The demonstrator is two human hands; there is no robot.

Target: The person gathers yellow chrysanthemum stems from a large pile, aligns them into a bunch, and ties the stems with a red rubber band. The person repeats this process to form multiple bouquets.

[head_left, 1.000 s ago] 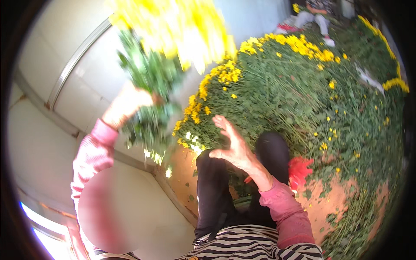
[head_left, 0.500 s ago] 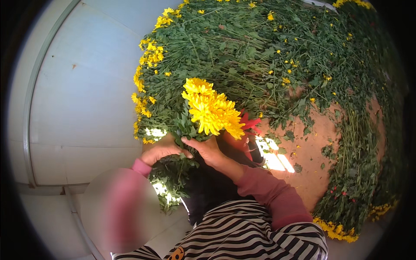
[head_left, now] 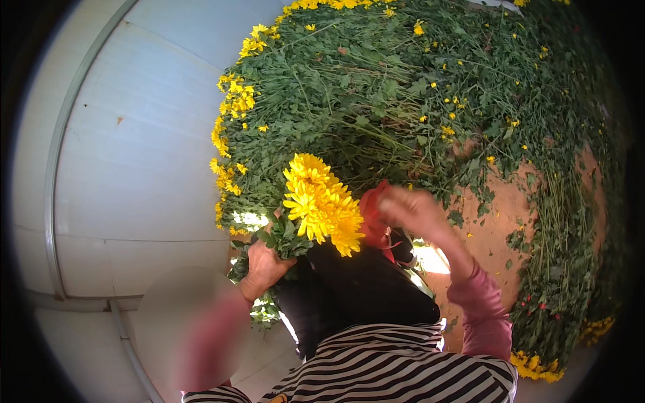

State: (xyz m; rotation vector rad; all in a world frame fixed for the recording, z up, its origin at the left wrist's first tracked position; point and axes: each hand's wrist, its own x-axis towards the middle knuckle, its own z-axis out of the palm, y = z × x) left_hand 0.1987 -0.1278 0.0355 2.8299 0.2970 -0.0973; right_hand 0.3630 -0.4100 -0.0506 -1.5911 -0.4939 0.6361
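Observation:
My left hand (head_left: 264,269) is closed around the leafy stems of a bunch of yellow chrysanthemums (head_left: 322,207), just below the blooms. The flower heads tilt up and to the right, over my dark trousers. To the right of the bunch, my right hand (head_left: 418,213) is raised at a red strip-like bundle (head_left: 371,213), which looks thin and flexible. Motion smears the right fingers, so I cannot tell whether they grip it. The lower stems below my left hand are partly hidden.
A wide heap of cut chrysanthemum stems (head_left: 356,94) covers the far side, with yellow blooms (head_left: 236,97) along its left edge. More stems (head_left: 551,269) lie at the right. Brown floor (head_left: 494,248) shows between them, and a pale wall (head_left: 141,141) stands at left.
My right hand has left the bunch and moved right to the red bundle. The left hand keeps the chrysanthemums, whose blooms have sunk slightly toward me.

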